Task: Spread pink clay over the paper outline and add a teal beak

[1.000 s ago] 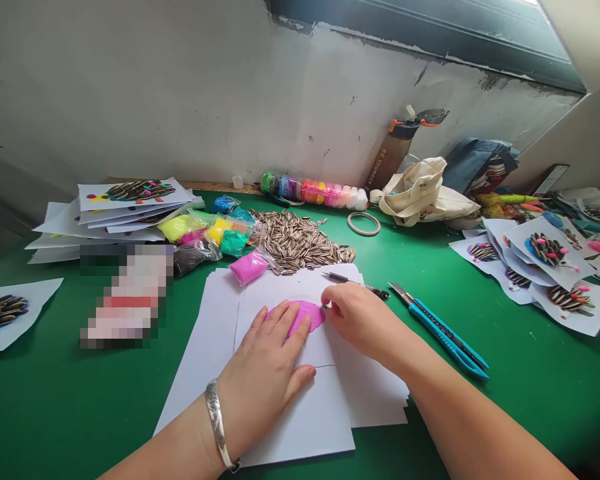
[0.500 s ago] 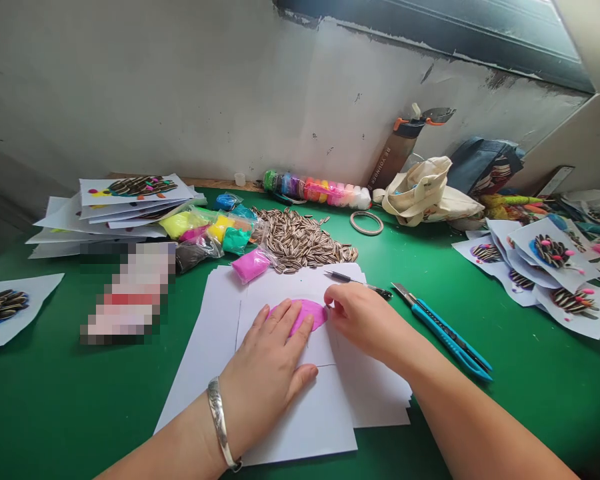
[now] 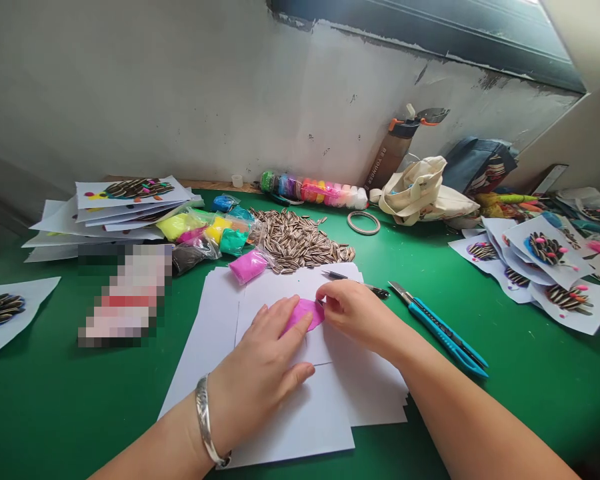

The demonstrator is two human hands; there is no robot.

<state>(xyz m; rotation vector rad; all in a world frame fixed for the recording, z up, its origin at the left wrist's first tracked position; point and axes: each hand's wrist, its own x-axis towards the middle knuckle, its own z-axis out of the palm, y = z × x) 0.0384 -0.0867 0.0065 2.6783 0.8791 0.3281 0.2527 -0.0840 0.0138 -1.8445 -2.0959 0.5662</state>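
A flat, rounded piece of pink clay [image 3: 307,315] lies on a white sheet of paper [image 3: 300,433]. My left hand [image 3: 270,353], with a silver bangle at the wrist, rests flat over the clay's left part, fingers stretched out. At the clay's right edge, my right hand [image 3: 347,307] has its thumb and fingers pinched together. Something small and dark shows at those fingertips, too little of it to name. Just behind the right hand a black pen [image 3: 377,291] lies on the paper. To the right is a blue utility knife [image 3: 443,333] with its blade out.
Beyond the paper lie a heap of sunflower seeds [image 3: 305,243] and a bag of pink clay [image 3: 249,267]. Finished seed pictures are stacked left [image 3: 135,193] and right [image 3: 545,247]. A tape roll [image 3: 363,223], cloth bag [image 3: 420,190] and bottle [image 3: 393,150] stand toward the wall.
My left hand has slid slightly left and down, its fingers still on the clay. The right fingertips have shifted a little left along the clay's upper right edge.
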